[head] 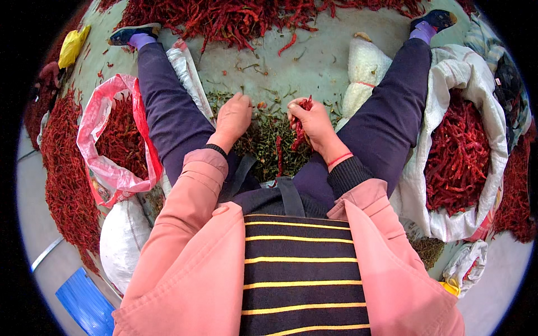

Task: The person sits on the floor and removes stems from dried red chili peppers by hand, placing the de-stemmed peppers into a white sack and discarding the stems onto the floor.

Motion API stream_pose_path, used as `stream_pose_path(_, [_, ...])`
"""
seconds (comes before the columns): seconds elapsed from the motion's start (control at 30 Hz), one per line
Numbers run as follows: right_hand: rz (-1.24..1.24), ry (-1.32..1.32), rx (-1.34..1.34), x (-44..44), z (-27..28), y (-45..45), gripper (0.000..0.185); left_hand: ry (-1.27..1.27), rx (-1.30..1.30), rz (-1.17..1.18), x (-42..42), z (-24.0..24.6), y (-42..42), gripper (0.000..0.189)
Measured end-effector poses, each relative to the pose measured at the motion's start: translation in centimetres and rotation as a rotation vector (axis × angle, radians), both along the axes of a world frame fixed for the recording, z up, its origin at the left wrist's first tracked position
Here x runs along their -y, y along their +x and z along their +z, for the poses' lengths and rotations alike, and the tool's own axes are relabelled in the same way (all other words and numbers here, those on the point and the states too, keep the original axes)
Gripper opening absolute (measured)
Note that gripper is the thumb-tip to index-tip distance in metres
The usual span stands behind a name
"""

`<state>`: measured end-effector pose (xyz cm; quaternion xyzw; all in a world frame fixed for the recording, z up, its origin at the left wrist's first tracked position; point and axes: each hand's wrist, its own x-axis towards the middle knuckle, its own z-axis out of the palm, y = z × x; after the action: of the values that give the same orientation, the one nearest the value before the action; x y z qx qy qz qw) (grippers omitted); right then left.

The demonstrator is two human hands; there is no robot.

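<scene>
My right hand (311,122) is closed around a small bunch of dried red chili peppers (299,136), whose ends stick out above and below the fingers. My left hand (235,115) hovers over the stem pile with its fingers curled; whether a stem is pinched in it I cannot tell. Between my thighs lies a heap of green-brown chili stems (269,147), with a single red chili (279,156) over it. Ahead on the floor spreads a large pile of dried red chilies (235,19).
An open pink-rimmed bag (90,122) of chilies stands left, an open white woven sack (498,126) of chilies right. Rolled white sacks (363,67) lie by my legs. A yellow bag (72,47), a full white sack (124,241) and more chili heaps (63,176) surround me.
</scene>
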<state>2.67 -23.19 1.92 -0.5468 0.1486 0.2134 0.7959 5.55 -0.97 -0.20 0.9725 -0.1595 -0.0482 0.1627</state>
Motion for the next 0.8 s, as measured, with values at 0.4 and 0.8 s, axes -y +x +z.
stream_pose_path(0.4, [-0.003, -0.018, -0.027, -0.1, -0.4, 0.1, 0.009, 0.146, -0.049, -0.123, 2.1, -1.3, 1.8, 0.012])
stream_pose_path(0.8, [-0.051, -0.104, 0.078, 0.1, -0.3, 0.5, 0.011, -0.601, -0.294, 0.029, 6.2, 5.8, 0.4, 0.016])
